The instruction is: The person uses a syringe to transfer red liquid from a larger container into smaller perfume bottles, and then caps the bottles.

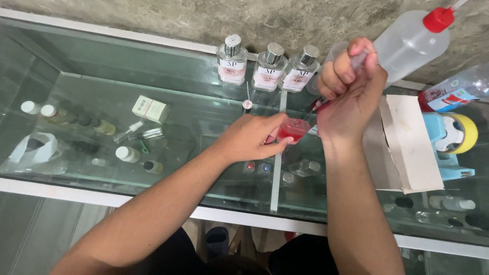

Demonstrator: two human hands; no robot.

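Between hands [300,117]: red bottle [293,129], apparently syringe-fed.

- small red bottle [293,129]: clear glass with red liquid, upright, just above glass counter, gripped at its left side
- syringe [336,81]: clear barrel, tilted, tip down toward bottle's mouth

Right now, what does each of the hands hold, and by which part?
The left hand pinches a small bottle of red liquid by its side. The right hand grips a syringe around its upper barrel, tip pointing down to the bottle.
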